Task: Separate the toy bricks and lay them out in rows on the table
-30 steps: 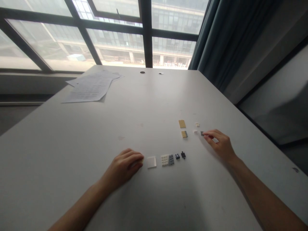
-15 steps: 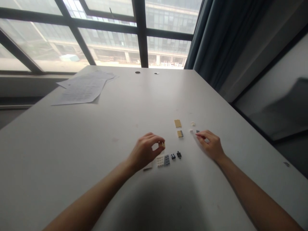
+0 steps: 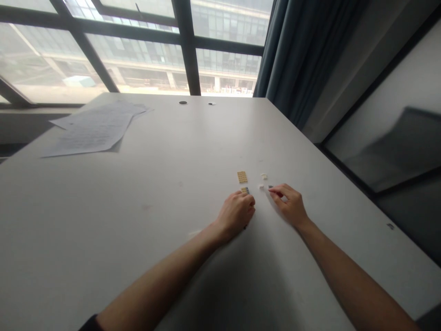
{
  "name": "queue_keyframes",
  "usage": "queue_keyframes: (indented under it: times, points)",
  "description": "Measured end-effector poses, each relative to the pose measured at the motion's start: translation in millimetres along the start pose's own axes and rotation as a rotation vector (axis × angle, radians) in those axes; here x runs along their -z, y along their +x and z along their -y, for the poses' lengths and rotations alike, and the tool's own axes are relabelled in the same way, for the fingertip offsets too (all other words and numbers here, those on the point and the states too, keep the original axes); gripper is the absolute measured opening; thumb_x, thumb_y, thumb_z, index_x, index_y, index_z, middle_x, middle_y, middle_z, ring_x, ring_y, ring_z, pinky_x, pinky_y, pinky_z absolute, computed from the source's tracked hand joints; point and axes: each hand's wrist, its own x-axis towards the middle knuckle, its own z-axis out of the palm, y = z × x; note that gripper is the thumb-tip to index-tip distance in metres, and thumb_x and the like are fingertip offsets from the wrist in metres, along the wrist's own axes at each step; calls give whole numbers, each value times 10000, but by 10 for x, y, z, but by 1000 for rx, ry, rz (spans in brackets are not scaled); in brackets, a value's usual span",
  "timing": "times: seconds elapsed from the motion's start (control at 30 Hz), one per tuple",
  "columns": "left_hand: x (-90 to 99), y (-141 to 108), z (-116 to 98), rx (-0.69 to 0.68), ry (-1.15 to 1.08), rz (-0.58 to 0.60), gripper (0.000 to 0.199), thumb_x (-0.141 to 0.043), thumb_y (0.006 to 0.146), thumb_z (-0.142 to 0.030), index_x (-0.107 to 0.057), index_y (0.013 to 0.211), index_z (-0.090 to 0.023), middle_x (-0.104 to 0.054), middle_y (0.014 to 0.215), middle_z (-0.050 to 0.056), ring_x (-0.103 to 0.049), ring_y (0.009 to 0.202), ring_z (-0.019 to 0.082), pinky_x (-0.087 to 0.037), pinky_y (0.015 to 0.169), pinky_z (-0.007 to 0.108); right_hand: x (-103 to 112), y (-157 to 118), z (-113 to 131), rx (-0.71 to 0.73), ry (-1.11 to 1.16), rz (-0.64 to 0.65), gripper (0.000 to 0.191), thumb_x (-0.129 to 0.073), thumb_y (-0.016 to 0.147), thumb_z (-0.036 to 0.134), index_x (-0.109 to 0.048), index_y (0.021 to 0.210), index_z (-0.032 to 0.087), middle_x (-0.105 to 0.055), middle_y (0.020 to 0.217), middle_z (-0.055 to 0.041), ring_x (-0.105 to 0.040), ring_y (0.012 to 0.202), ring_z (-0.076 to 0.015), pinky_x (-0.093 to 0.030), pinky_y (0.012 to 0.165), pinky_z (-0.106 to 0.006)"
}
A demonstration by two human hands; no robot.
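My left hand (image 3: pixel 237 210) is low over the table, fingers curled down just in front of a yellow and grey studded toy brick (image 3: pixel 245 190); what its fingers hold is hidden. A sliver of a black piece (image 3: pixel 245 227) shows under its wrist side. My right hand (image 3: pixel 289 202) has thumb and forefinger pinched together at a small grey piece (image 3: pixel 270 186); whether they grip it or only touch it is unclear. Left of those fingertips lies a small white piece (image 3: pixel 261 187), with a cream piece (image 3: pixel 264 176) behind it. A yellow studded plate (image 3: pixel 242 177) lies beyond my left hand.
Printed paper sheets (image 3: pixel 96 126) lie at the far left of the white table (image 3: pixel 165 151). Two round holes sit near its far edge by the window. A dark curtain (image 3: pixel 303 55) hangs at the right. A small dark item (image 3: pixel 390 226) lies near the right edge.
My left hand has moved right and down, from holding up a small yellowish brick to covering the front pieces. That brick is now out of sight. My right hand stays at the grey piece. The view has shifted slightly right.
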Motion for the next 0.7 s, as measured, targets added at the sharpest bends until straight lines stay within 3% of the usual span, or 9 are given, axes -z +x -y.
queue_keyframes:
  times: [0.17,0.33,0.4,0.5,0.6,0.7]
  points:
    - [193,-55,-27,-3,3,-56,65,-638,798,-226,-664,845,-190,-686,867,45,-601,837,199,-478,785,319,0,-6,-6,11,0,-25,127,-547,865,206,-672,883,199,-649,847,-38,-574,699,-149,-483,685,-274]
    - [759,-421,173,-87,-50,-287,106,-589,866,-270,-643,865,-179,-685,908,52,-609,847,175,-487,801,313,24,-23,31,31,-27,-34,129,-540,877,213,-668,882,196,-644,850,-44,-579,699,-151,-504,684,-288]
    - [960,-685,312,-50,-33,-306,96,-594,865,-265,-639,869,-181,-682,881,46,-617,822,165,-493,789,301,33,-36,95,66,-40,-2,130,-539,880,218,-663,909,195,-641,865,-51,-587,708,-155,-518,665,-285]
    - [1090,-1120,519,13,16,-280,99,-603,857,-263,-639,903,-183,-677,884,46,-622,820,162,-503,767,285,22,-71,288,162,-29,152,161,-569,869,233,-650,1006,205,-640,950,-66,-610,744,-157,-543,672,-283]
    - [1045,-1458,665,25,26,-249,89,-600,855,-243,-639,911,-185,-675,897,43,-624,822,155,-502,754,266,-42,-119,552,245,14,388,270,-618,846,244,-622,1114,215,-625,1065,-79,-629,771,-151,-559,722,-287]
    - [963,-1614,719,46,7,-284,77,-593,854,-214,-635,912,-185,-669,889,38,-622,820,148,-495,762,257,-130,-153,765,254,-1,553,323,-665,811,222,-620,1130,210,-620,1080,-81,-640,877,-178,-549,810,-314]
